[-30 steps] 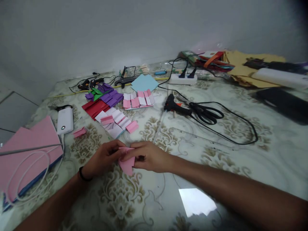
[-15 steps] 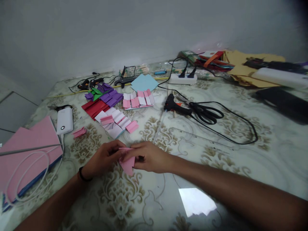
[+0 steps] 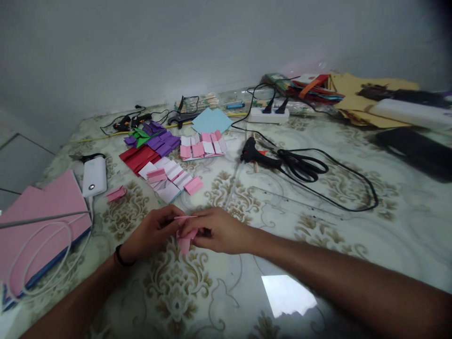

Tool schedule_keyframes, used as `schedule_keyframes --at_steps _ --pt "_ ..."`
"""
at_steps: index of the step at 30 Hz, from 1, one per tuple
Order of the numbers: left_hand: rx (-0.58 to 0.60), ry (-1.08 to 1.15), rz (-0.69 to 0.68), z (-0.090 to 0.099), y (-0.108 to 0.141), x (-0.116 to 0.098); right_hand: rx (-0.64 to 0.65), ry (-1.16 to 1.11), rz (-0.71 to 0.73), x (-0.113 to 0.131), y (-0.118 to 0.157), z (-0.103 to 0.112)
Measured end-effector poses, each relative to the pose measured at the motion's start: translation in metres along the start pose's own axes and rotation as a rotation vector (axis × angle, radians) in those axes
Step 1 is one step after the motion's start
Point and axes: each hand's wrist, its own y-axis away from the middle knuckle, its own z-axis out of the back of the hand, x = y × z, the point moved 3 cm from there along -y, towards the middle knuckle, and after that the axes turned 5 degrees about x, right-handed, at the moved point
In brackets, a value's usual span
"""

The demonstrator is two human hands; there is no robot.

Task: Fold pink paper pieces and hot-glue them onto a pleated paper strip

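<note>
A plain grey wall (image 3: 176,56) stands behind a glossy table (image 3: 229,292) patterned with brown floral motifs. At its left edge lies a broad stack of pink paper sheets (image 3: 45,202), with a loop of white cable (image 3: 91,203) lying partly across it. Tan paper sheets (image 3: 377,110) spread at the far right.

The left hand (image 3: 151,233), a black band (image 3: 123,256) at its wrist, and the right hand (image 3: 222,230) meet near the front of the table. Both are closed in a grip on one folded piece of pink paper (image 3: 184,246), pinched between their fingers, its lower end hanging below them.

Beyond the hands lie a row of folded white-and-pink papers (image 3: 171,179), folded red papers (image 3: 139,159), folded purple papers (image 3: 165,142) and a pale blue square of paper (image 3: 212,121). Right of these rests a black glue gun (image 3: 259,157), touching or just beside black-handled scissors (image 3: 307,167); which, I cannot tell. Behind is a white power strip (image 3: 269,116) holding two black plugs.

A white rectangular power bank (image 3: 94,175) shows lit characters on its display, too small to read. Near it sits a small folded pink paper piece (image 3: 117,194).
</note>
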Motion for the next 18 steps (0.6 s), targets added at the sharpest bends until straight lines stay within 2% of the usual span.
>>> schedule_keyframes --at_steps 6,18 --pt "-0.006 -0.046 0.005 -0.0009 0.0008 -0.0006 -0.010 0.004 0.011 -0.0004 0.0003 0.0002" --pt "0.012 -0.157 -0.018 -0.0018 0.0009 -0.0011 0.048 0.084 0.028 -0.0027 0.0009 -0.0018"
